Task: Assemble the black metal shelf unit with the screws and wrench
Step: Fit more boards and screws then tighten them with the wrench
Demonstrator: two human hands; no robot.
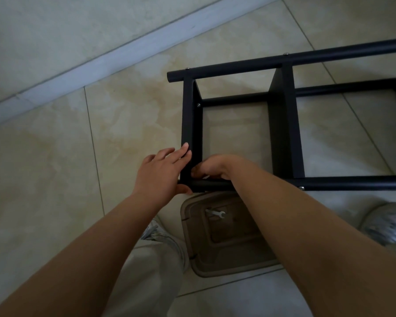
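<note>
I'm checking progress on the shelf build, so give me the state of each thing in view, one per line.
Shelf unit: partly assembled, lying on its side on the tile floor.
Wrench: unused, lying on the tan lid.
Tan lid: flat on the floor, under the near tube.
Left hand: open, fingers laid against the end panel's corner.
Right hand: curled at the same corner; what it pinches is hidden.
</note>
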